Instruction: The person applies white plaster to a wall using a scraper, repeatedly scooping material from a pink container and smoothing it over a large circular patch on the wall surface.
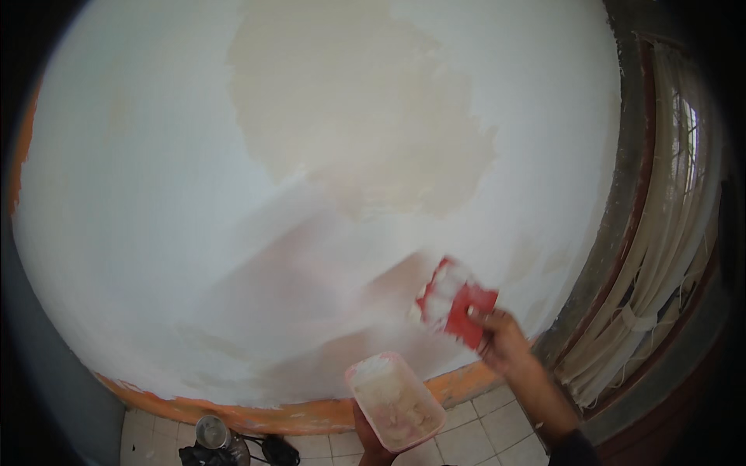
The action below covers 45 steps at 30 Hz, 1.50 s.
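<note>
My right hand [503, 335] grips a flat red putty spreader [471, 307], thumb on its face. Pale paste is smeared over the spreader's far half, and its ragged front edge points up and left toward the wall. Below and to the left, my left hand [371, 441] holds a pinkish rectangular plastic tub [396, 404] from beneath and the side; most of its fingers are hidden. White paste coats the tub's inside. In front of me the whitish wall [171, 155] bears a large beige patch [350, 101]. The spreader appears just off the wall.
An orange band [311, 415] runs along the wall's foot above a white tiled floor [466, 431]. At the lower left stand a metal can [213, 432] and dark objects [276, 450]. A tied curtain [645, 311] hangs in a window frame at the right.
</note>
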Each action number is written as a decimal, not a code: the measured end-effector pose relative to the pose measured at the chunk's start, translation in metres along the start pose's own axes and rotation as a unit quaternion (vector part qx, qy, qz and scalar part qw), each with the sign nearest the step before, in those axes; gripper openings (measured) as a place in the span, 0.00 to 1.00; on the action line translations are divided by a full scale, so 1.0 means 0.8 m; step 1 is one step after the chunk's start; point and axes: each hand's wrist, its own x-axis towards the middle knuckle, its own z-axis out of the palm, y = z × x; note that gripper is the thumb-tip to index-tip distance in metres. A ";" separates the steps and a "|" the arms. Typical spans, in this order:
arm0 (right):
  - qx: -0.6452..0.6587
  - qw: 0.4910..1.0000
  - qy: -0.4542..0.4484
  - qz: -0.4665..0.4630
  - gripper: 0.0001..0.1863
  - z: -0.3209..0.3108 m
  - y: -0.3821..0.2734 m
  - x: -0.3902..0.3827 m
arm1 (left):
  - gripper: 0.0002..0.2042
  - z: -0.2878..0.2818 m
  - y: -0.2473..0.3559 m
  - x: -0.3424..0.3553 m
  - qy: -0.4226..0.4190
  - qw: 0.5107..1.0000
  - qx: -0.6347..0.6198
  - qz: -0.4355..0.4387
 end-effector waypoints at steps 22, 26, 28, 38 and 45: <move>-0.656 0.285 0.136 -0.685 0.14 0.196 -0.222 0.345 | 0.38 -0.024 0.038 0.042 0.106 0.993 0.054 0.008; -0.647 0.295 0.094 -0.697 0.09 0.190 -0.187 0.341 | 0.37 -0.034 0.046 0.042 0.131 0.986 0.101 0.032; -0.637 0.282 0.102 -0.710 0.08 0.178 -0.184 0.329 | 0.37 -0.050 0.047 0.045 0.078 0.997 0.022 0.005; -0.615 0.336 0.191 -0.687 0.07 0.187 -0.353 0.280 | 0.32 -0.031 0.070 0.030 0.088 0.984 0.132 0.077; -0.569 0.343 0.107 -0.740 0.07 0.176 -0.217 0.319 | 0.31 -0.049 0.090 0.022 0.064 0.986 0.137 0.065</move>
